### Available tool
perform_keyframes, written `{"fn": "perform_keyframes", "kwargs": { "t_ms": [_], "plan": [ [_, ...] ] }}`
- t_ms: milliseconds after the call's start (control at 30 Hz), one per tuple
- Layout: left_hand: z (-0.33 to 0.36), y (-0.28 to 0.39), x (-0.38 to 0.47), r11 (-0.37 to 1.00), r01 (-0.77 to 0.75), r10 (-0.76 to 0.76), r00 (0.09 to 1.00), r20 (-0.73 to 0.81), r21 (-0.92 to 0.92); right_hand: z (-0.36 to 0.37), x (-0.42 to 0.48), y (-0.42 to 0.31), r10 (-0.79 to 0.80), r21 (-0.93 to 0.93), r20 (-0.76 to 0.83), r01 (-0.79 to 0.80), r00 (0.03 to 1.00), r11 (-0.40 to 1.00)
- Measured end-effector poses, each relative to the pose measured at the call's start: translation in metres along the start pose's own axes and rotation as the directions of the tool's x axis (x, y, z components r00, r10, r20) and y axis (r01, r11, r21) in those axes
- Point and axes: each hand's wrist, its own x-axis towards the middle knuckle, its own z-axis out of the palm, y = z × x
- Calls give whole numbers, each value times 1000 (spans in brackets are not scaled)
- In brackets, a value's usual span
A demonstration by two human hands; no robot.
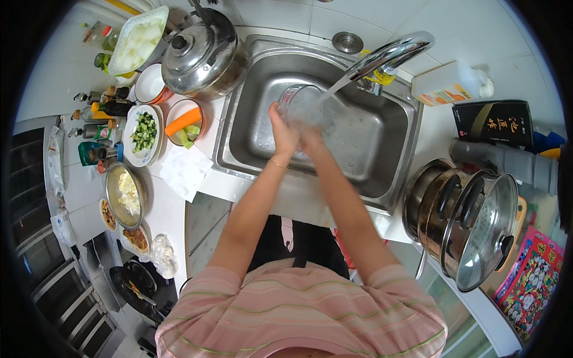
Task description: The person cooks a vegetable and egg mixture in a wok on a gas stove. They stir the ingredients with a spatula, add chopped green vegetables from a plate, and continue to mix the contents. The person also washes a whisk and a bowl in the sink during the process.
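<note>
My left hand (285, 134) grips the side of a clear glass bowl (299, 95) over the stainless steel sink (358, 147). Blurred by motion, my right hand (311, 138) is at the near side of the bowl, and its fingers cannot be made out. Water (333, 88) streams from the chrome faucet (380, 53) into the bowl, which looks cloudy with spray. The bowl's lower part is hidden by my hands.
Left of the sink are a steel kettle (201, 58), a bowl with a carrot piece (184, 121), a plate of diced green vegetable (144, 132) and a metal bowl of pale chopped food (130, 192). On the right stand stacked steamer pots (429, 206) with a glass lid (483, 237) and a plastic jug (447, 83).
</note>
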Motion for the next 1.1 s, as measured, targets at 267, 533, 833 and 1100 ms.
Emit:
{"fn": "perform_keyframes", "kwargs": {
  "t_ms": [267,533,833,1100],
  "plan": [
    [8,-35,-7,984,76,-105,978,-178,-160,29,0,-68,645,162,-85,-629,759,761],
    [-38,-9,18,914,375,-329,909,258,-157,14,11,-57,312,-307,-243,-378,918,873],
    [-52,-4,20,922,378,-364,766,530,88,-10,52,-87,-78,-892,294,303,953,335],
    [-75,34,47,746,626,-535,362,764,226,32,31,-152,49,-771,599,558,800,306]
  ]
}}
